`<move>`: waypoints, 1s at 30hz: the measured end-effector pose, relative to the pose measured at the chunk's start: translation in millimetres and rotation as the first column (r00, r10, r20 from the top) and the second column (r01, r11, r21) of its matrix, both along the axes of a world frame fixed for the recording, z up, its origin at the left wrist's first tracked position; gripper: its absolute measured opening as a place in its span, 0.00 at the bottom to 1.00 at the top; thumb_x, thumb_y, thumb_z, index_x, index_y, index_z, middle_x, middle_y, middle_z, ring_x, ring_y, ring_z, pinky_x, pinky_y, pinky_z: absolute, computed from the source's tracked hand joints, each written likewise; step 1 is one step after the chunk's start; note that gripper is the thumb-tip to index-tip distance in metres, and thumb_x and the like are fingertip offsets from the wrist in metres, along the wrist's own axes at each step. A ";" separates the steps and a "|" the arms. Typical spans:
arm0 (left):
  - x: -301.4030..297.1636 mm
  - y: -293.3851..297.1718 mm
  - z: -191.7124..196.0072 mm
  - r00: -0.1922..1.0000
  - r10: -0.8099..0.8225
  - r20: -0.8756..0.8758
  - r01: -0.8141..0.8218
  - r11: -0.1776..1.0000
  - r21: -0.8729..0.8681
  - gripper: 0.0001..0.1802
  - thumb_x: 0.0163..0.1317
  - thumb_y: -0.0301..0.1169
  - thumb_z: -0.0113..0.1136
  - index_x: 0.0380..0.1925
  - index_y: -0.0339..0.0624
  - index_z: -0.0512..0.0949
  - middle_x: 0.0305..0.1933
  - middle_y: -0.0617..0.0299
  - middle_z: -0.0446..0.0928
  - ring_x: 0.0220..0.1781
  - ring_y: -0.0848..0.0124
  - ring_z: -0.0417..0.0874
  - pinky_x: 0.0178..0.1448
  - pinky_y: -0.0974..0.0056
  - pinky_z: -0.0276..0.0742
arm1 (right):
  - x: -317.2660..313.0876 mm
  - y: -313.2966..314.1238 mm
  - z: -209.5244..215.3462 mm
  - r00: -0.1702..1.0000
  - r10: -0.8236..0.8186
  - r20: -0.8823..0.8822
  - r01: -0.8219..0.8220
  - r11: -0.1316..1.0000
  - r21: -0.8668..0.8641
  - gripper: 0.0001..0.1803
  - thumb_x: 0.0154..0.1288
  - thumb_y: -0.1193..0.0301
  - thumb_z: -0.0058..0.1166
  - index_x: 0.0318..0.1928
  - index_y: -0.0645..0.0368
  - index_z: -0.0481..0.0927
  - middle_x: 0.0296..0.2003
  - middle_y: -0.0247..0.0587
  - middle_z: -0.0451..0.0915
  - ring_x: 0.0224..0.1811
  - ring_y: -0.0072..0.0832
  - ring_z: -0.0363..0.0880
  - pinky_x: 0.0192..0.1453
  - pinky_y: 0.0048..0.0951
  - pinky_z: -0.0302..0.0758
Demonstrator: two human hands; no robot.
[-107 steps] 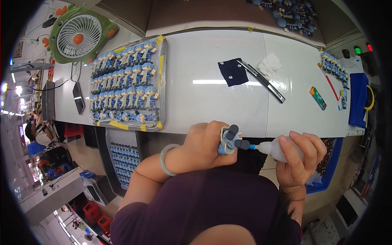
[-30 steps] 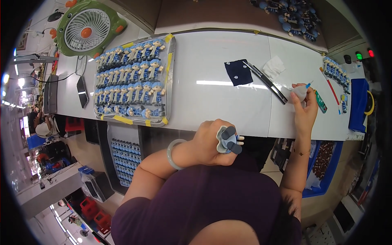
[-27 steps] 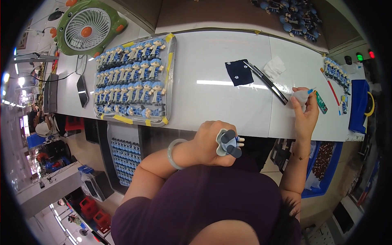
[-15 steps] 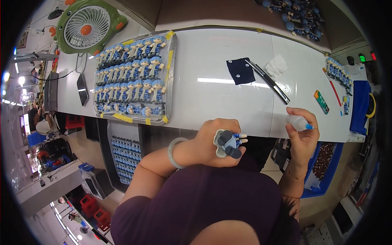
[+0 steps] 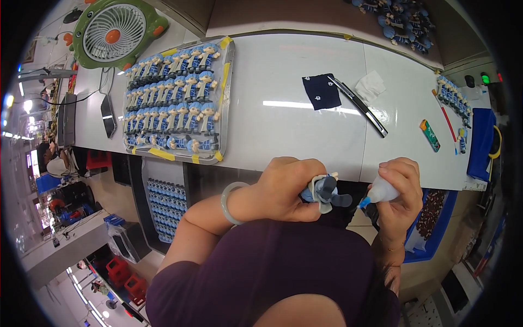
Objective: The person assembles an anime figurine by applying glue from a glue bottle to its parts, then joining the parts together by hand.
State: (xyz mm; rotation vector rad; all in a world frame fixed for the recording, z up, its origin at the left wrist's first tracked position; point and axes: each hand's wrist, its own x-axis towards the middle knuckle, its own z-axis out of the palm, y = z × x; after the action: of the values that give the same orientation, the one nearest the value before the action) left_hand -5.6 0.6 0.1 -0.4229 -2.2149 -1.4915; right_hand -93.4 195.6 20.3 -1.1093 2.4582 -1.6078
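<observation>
In front of my chest, my left hand (image 5: 291, 188) is wrapped round a small blue figurine (image 5: 325, 192), its dark feet turned toward me and its pale cape showing. To the right, my right hand (image 5: 402, 191) grips a white squeeze bottle (image 5: 383, 189) whose blue tip points down and left toward the figurine. A gap stays between the tip and the figurine's feet. Behind the hands lie a dark cloth (image 5: 321, 91), a black pen-like tool (image 5: 359, 107) and a crumpled white tissue (image 5: 370, 86) on the white table (image 5: 272, 136).
A tray (image 5: 227, 98) of figurines in rows stands left, beside a green fan (image 5: 111, 35). A lighter-shaped green object (image 5: 430, 135) and a red stick (image 5: 446, 115) lie right. Below the table are a drawer of figurines (image 5: 166, 204) and a blue bin (image 5: 436, 240).
My right hand has turned the bottle so its blue tip faces left and down, nearer the figurine. My left hand has tilted the figurine, and its feet now point right.
</observation>
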 end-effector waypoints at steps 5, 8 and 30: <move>1.0 0.9 3.2 0.998 0.020 0.060 -0.017 0.999 -0.046 0.19 0.38 0.29 0.59 0.33 0.39 0.68 0.19 0.61 0.69 0.15 0.64 0.71 0.20 0.65 0.67 | 4.3 0.5 5.9 0.960 -0.077 -0.270 0.115 0.985 0.128 0.18 0.34 0.79 0.60 0.33 0.54 0.78 0.33 0.35 0.74 0.37 0.33 0.69 0.39 0.27 0.68; 1.6 3.5 5.2 0.995 0.065 0.077 -0.060 0.996 -0.068 0.19 0.37 0.29 0.60 0.33 0.39 0.68 0.18 0.62 0.69 0.14 0.65 0.70 0.19 0.66 0.67 | 6.9 2.4 9.8 0.935 -0.083 -0.345 0.149 0.974 0.170 0.19 0.35 0.78 0.60 0.34 0.51 0.79 0.36 0.33 0.74 0.40 0.33 0.68 0.40 0.27 0.67; 1.7 6.7 6.2 0.992 0.122 0.022 -0.118 0.982 -0.146 0.20 0.39 0.30 0.62 0.33 0.37 0.68 0.16 0.62 0.68 0.13 0.65 0.71 0.18 0.66 0.67 | 18.1 9.5 21.0 0.838 -0.040 -0.545 0.228 0.932 0.282 0.17 0.42 0.76 0.55 0.36 0.44 0.79 0.39 0.27 0.72 0.44 0.29 0.64 0.43 0.28 0.61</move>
State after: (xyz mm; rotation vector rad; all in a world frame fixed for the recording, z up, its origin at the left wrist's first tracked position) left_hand -3.9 7.3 6.3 -0.3067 -2.3373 -1.2893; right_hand -75.3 205.1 41.4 -1.5048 3.0579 -0.9075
